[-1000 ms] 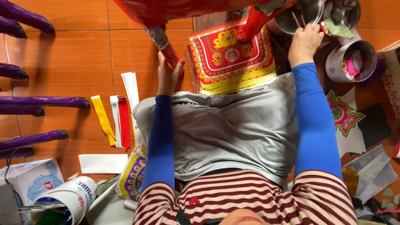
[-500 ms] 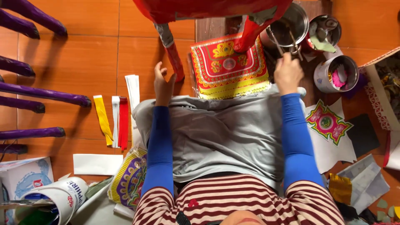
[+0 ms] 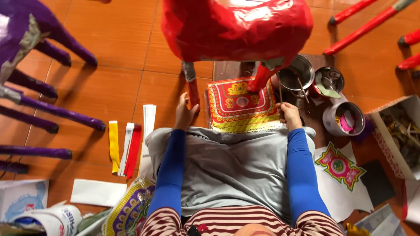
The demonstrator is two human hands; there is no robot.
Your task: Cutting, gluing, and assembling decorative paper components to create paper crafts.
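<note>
Gripping the red figure's front leg (image 3: 194, 94), the left hand (image 3: 184, 114) steadies it on the floor; the right hand (image 3: 288, 114) pinches a thin stick (image 3: 280, 89). Red body (image 3: 236, 28) looks covered, decorative sheet (image 3: 240, 105) unattached.

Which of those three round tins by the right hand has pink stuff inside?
The tin nearest the person, lowest of the three; the other two hold sticks and greyish scraps.

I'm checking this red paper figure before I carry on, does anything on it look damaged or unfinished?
Yes. On the red figure, the leg gripped by the left hand shows a bare grey patch near the top, where red covering is missing. The right hand holds a thin stick. Nothing looks spilled.
</note>
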